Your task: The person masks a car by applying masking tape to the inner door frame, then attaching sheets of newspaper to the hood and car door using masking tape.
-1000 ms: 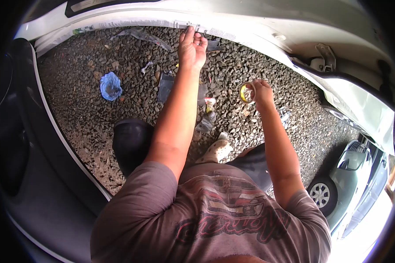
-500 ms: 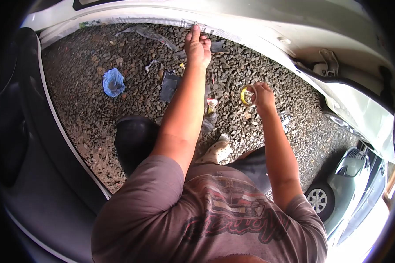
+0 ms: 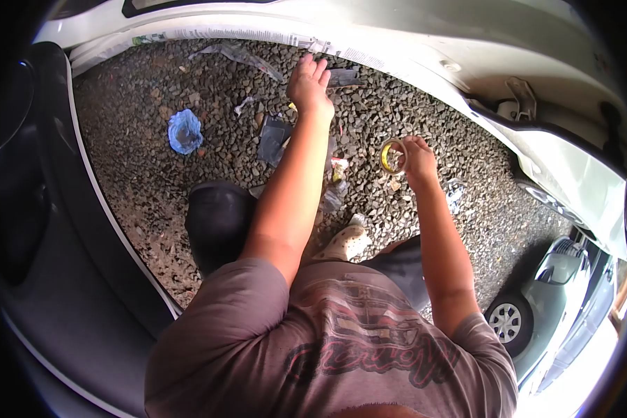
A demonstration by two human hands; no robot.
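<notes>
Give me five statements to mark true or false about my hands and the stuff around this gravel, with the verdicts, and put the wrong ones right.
1. Your right hand holds a roll of tape. True.
2. Your left hand is clenched around the blue crumpled plastic. False: that hand is open and holds nothing visible; the plastic lies on the gravel.
3. Printed paper runs along the edge of the white car panel. True.
4. The wheel with the silver cover is on your left. False: it is on your right.
5. The roll of tape lies flat on the gravel. False: the fingers of your right hand hold it by its rim.
</notes>
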